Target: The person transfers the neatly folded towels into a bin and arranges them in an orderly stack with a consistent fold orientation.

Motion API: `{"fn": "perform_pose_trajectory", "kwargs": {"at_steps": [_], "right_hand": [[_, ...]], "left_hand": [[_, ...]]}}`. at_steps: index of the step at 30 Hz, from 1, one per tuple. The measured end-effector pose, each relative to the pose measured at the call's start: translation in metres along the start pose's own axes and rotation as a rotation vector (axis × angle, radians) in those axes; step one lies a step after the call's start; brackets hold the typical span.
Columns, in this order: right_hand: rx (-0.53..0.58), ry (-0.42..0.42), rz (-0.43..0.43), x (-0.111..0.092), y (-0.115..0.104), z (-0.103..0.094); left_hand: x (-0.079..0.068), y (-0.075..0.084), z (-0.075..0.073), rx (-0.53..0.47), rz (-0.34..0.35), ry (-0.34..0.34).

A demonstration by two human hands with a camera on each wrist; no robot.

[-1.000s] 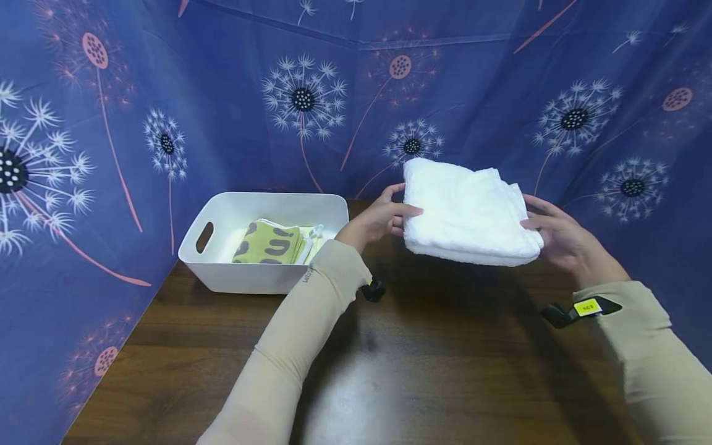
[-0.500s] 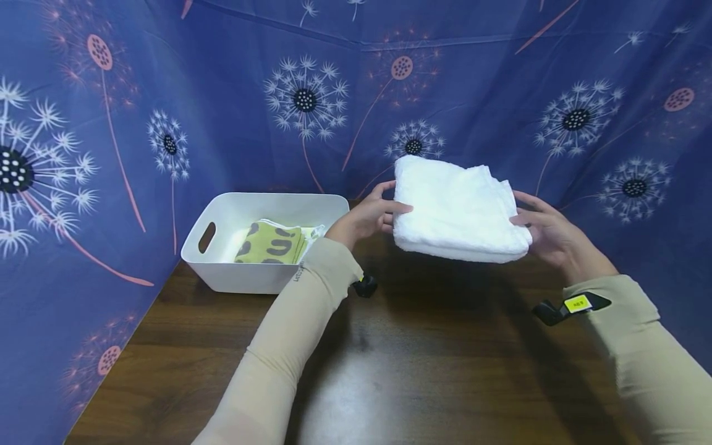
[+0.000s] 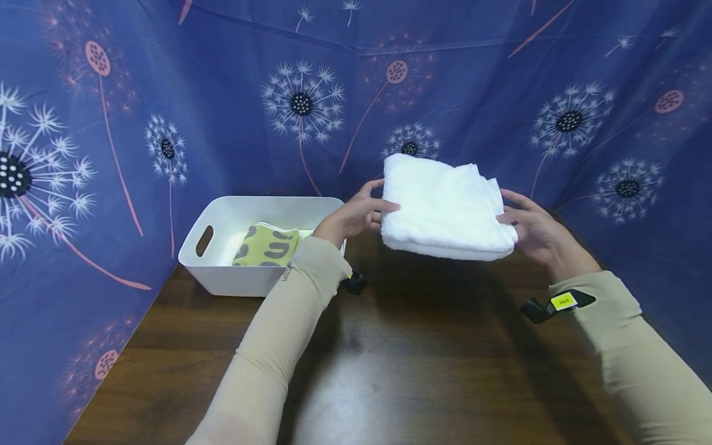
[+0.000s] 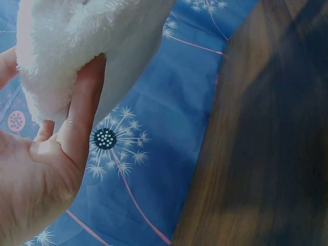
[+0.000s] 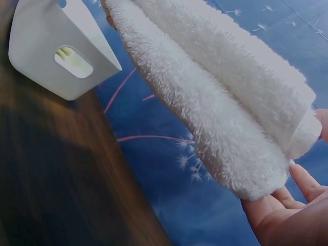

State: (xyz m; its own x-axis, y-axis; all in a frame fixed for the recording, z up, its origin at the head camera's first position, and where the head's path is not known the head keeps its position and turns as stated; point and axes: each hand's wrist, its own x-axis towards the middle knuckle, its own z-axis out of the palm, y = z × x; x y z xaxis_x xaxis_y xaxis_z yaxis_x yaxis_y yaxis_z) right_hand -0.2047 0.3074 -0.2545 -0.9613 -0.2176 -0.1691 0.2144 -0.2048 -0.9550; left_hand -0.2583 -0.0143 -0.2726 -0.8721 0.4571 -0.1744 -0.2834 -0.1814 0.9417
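A folded white terry towel (image 3: 445, 207) is held up above the table, tilted slightly down to the right. My left hand (image 3: 356, 213) grips its left edge. Around the right edge is my right hand (image 3: 536, 232), which holds it from the other side. In the left wrist view, the left hand (image 4: 54, 159) pinches a thick corner of the towel (image 4: 56, 56), with some fingertips hidden. The right wrist view shows the towel's plush folded layers (image 5: 210, 97), with the right hand (image 5: 287, 212) supporting the near end.
A white plastic basket (image 3: 222, 283) with handle holes stands left on the brown wooden table (image 3: 423, 352). Inside lies a folded yellow-green cloth (image 3: 266, 247) with grey shapes. The left forearm overlaps the basket's right side. A blue dandelion-print curtain (image 3: 222, 93) hangs behind.
Both hands have carried the towel a little to the left, closer to the basket. The left forearm now covers more of the basket's right part.
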Motion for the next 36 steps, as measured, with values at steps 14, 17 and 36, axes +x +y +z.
{"fn": "perform_pose_trajectory", "kwargs": {"at_steps": [14,17,36], "right_hand": [[-0.05,0.02,0.038,0.003,-0.001,0.02],[-0.044,0.021,0.058,0.005,-0.002,0.025],[-0.036,0.023,0.062,0.016,-0.001,0.053]], "left_hand": [[-0.013,0.008,-0.014,0.006,-0.009,-0.006],[-0.016,0.01,-0.017,0.013,-0.007,-0.002],[-0.03,0.023,-0.04,0.064,-0.011,-0.003]]}}
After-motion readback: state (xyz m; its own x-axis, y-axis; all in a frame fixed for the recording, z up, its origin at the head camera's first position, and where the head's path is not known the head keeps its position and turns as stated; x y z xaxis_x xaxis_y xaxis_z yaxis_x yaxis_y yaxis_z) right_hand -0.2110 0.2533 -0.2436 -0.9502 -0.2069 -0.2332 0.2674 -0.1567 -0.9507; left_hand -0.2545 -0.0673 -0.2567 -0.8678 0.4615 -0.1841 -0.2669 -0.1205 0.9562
